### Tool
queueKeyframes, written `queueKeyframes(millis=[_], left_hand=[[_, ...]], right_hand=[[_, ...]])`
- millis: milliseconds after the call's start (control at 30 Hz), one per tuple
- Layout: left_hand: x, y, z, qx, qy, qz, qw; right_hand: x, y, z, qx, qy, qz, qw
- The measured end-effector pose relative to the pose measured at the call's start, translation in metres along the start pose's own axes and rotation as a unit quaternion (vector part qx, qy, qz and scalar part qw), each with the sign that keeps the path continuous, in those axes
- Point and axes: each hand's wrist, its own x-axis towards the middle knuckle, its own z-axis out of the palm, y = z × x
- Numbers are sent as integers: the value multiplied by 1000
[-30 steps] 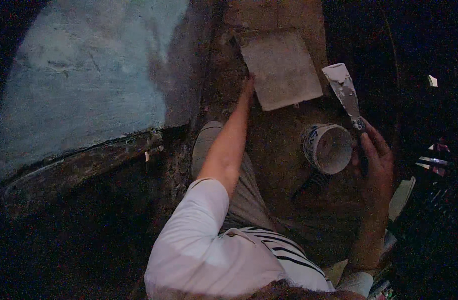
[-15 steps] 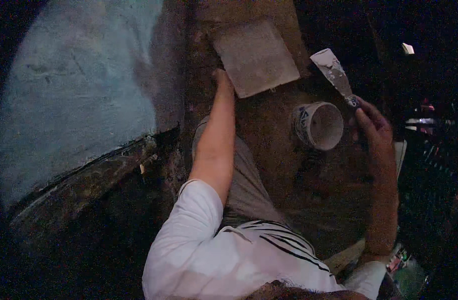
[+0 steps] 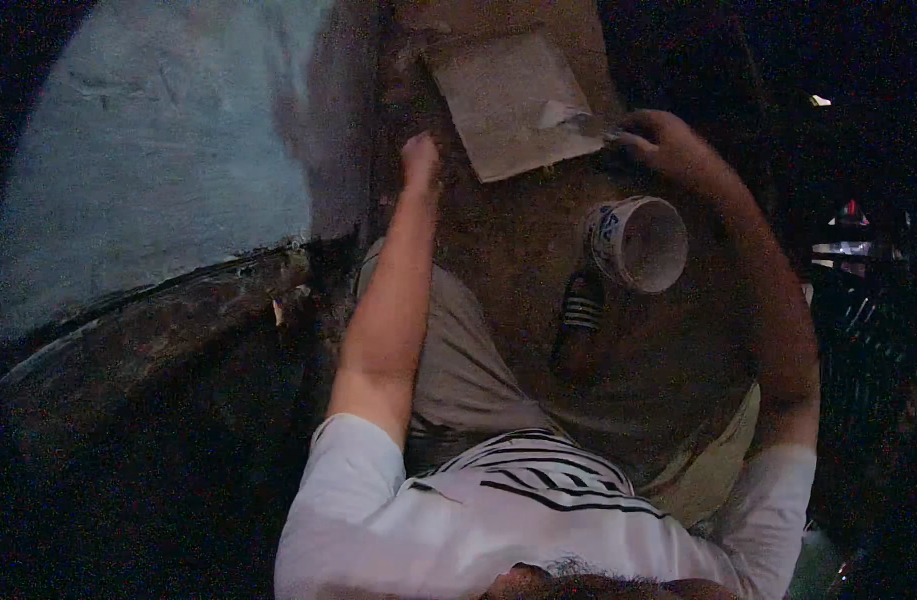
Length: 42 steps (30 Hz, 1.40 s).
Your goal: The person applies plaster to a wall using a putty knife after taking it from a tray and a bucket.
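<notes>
My right hand (image 3: 662,140) is closed round the handle of a putty knife (image 3: 561,114). Its pale blade lies over the lower right part of a square, flat, light brown board (image 3: 509,95). Left of the board, and apart from it, my left hand (image 3: 421,160) is curled into a fist, with nothing seen sticking out of it. Below my right hand sits a white bucket (image 3: 651,246) with dark printing on its side. It is tilted, and its pale inside shows.
A pale blue wall (image 3: 169,150) stands at the left, with a rough dark ledge (image 3: 159,320) along its foot. Under the board is a brown surface (image 3: 509,225). My foot in a striped sandal (image 3: 583,304) is beside the bucket. The right side is very dark.
My right hand has swung the putty knife left and onto the board from the air above the bucket. My left hand has drawn away from the board's left edge.
</notes>
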Motion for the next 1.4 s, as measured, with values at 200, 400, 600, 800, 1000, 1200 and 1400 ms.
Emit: queueKeyframes(millis=[200,400,600,800,1000,1200,1400], left_hand=[[-32,-21,-8,265,28,-17,964],[-51,-42,-4,273,-9,3,962],[-50,-77,-3,341,-21,70,937],[-26,-108,-8,380,-42,48,923],[-17,-130,4,372,-30,64,925],[-38,-93,14,351,-90,60,930],[-61,-63,23,365,-91,43,925]], right_hand=[[121,-1,50,-129,-127,-96,979],[155,19,82,-204,-254,-72,942],[146,40,100,-64,-264,-87,959],[138,53,110,-2,-231,-142,962],[148,62,111,-23,-232,-95,968],[148,73,121,-76,-187,-159,966],[156,96,146,0,-227,-163,960]])
